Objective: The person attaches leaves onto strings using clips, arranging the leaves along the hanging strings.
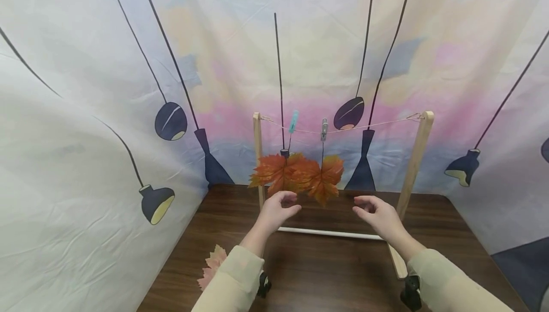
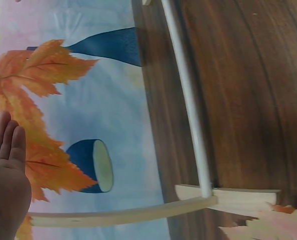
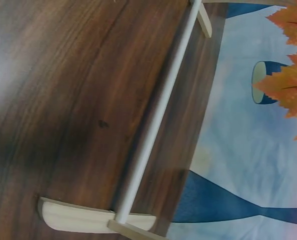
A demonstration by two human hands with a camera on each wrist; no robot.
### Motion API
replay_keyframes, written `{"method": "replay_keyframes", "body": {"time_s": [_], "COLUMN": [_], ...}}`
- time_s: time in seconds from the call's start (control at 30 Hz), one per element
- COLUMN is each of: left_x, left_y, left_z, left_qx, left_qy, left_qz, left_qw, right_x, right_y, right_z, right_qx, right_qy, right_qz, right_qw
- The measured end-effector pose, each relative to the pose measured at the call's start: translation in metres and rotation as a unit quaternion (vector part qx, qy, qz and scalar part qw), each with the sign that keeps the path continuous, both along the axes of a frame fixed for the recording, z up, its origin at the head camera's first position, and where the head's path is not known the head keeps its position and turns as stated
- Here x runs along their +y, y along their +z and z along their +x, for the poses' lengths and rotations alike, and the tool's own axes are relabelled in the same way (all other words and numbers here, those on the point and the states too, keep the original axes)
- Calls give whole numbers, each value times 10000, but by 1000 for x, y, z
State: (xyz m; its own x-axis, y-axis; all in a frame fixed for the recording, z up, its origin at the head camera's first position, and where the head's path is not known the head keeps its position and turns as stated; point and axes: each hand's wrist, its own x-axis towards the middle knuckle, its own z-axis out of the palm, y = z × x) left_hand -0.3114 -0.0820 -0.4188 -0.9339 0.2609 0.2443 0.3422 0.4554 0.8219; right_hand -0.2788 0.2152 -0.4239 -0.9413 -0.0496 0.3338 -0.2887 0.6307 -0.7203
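Two orange maple leaves hang side by side on a string [image 1: 377, 125] in the head view. A teal clothespin [image 1: 293, 122] is at the stem of the left leaf [image 1: 272, 169]; a grey clothespin [image 1: 324, 130] holds the right leaf [image 1: 322, 183]. My left hand [image 1: 276, 213], fingers loosely bent and holding nothing, is just below the left leaf. To the right of the leaves, my right hand [image 1: 379, 214] hovers near the right post with thumb and fingers apart, also holding nothing. The left wrist view shows part of the left hand [image 2: 7, 175] beside the leaves.
The string runs between two wooden posts, left [image 1: 258, 135] and right [image 1: 415, 164], joined low down by a white rod [image 1: 330, 233]. A pale pink leaf [image 1: 212, 266] lies on the brown table [image 1: 326, 274] by the left sleeve. Behind hangs a lamp-patterned cloth [image 1: 317, 55].
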Motion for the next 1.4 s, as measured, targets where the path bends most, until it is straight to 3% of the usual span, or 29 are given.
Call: {"method": "replay_keyframes", "body": {"time_s": [0.37,0.63,0.9,1.0,1.13,1.4], "left_x": [-9,-13,-19,-21,-24,-32], "left_y": [-25,-27,-43,-50,-60,-76], "left_z": [7,7,9,10,14,23], "left_qx": [-46,-131,-30,-199,-322,-91], "left_qy": [73,104,45,86,141,227], "left_qz": [-126,-191,-187,-101,-30,-85], "left_qw": [9999,9997,9998,9997,9994,9997], "right_x": [6,9,17,20,23,29], "right_y": [-24,-44,-59,-64,-70,-84], "right_z": [12,23,31,34,37,45], "right_qx": [-331,-180,-828,-1041,-1121,-1256], "right_qy": [-125,-92,-251,-270,-263,-271], "right_qz": [-35,36,92,68,-18,79], "right_qw": [9994,9998,9962,9942,9933,9917]}}
